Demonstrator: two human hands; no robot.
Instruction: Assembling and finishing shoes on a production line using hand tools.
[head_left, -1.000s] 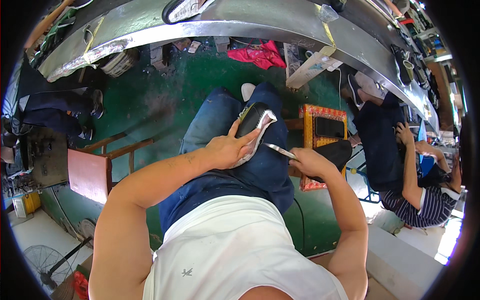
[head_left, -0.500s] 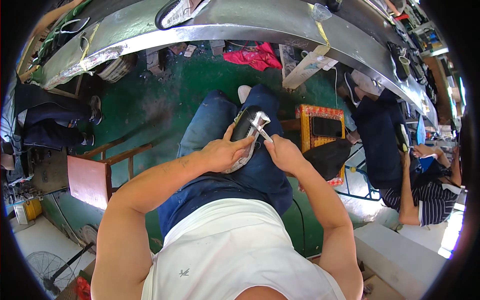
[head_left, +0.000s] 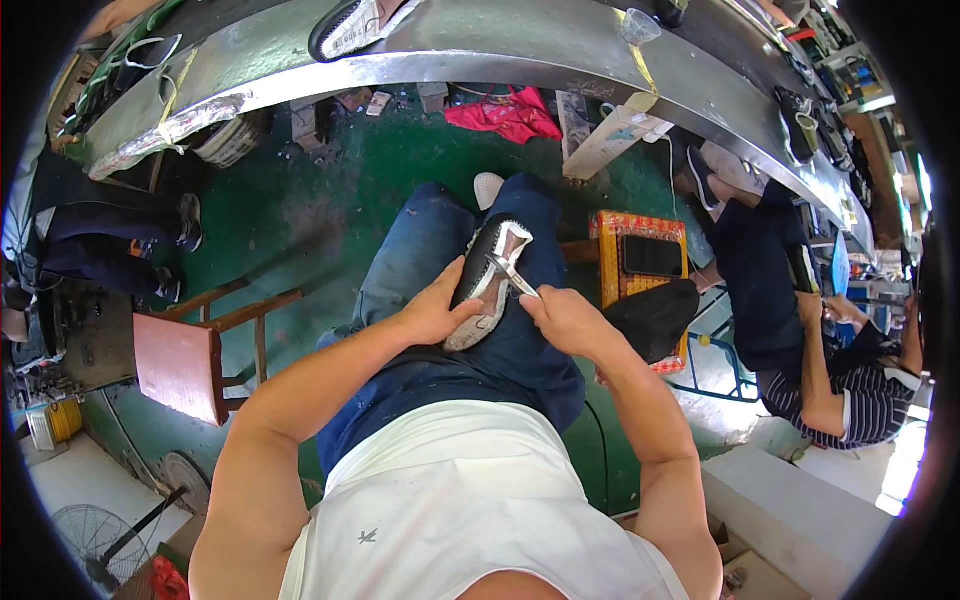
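Across my thighs lies a shoe upper (head_left: 486, 300), its underside turned up, with black sides, a pale ragged folded edge and a brownish middle. My left hand (head_left: 436, 312) grips it along its left side, the thumb laid over the near part and the other fingers partly hidden. In my right hand (head_left: 562, 318), closed round the handle, is a silver metal tool (head_left: 515, 278) with a short crosswise head, like pincers or a small hammer; I cannot tell which. Its head rests on or just over the middle of the underside.
Ahead runs a long metal workbench (head_left: 450, 62) carrying another shoe (head_left: 362, 28). A reddish stool (head_left: 178, 365) stands at left, and a yellow and red seat (head_left: 612, 262) with a phone (head_left: 652, 256) at right. Two people work nearby. A red cloth (head_left: 510, 115) lies under the bench.
The tool's head has shifted from the far end of the shoe toward its middle. My left fingers have drawn back from across the underside to its left edge.
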